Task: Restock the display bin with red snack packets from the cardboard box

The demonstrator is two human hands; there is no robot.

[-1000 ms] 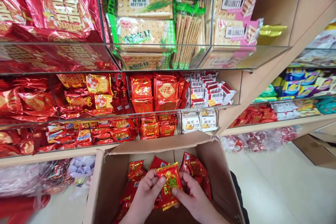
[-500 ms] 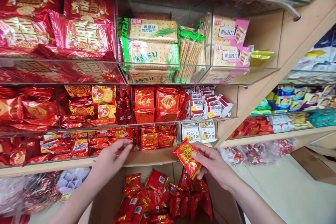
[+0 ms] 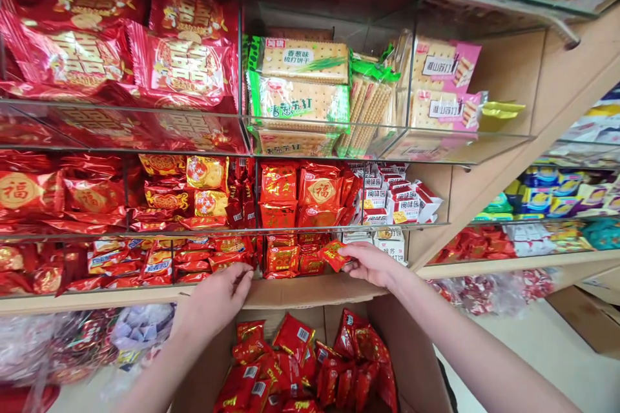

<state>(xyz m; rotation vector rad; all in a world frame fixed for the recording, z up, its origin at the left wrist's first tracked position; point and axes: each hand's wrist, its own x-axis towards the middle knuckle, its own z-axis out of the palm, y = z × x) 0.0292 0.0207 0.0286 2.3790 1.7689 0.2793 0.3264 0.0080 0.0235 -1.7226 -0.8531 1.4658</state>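
Note:
My right hand [image 3: 371,264] pinches a small red-and-gold snack packet [image 3: 334,255] at the front of the bottom shelf compartment, beside similar red packets [image 3: 282,259] and white soda cracker packs [image 3: 393,250]. At the shelf's front edge, my left hand [image 3: 220,293] is closed, its fingers curled close to red packets [image 3: 230,260]; whether anything is in them is hidden. Below both hands stands a cardboard box [image 3: 411,348] with several loose red packets [image 3: 293,334] inside, some showing barcode labels.
Clear dividers and a clear front panel [image 3: 194,235] bound the shelf compartments. Above are green-wrapped crackers [image 3: 305,100] and large red packs [image 3: 188,64]. A wooden slanted side panel [image 3: 489,187] rises at right. Plastic bags [image 3: 140,329] lie under the shelf.
My right hand has moved up and forward with the red packet, from above the box to the bottom compartment. The left hand stays near the shelf edge. The view has shifted slightly.

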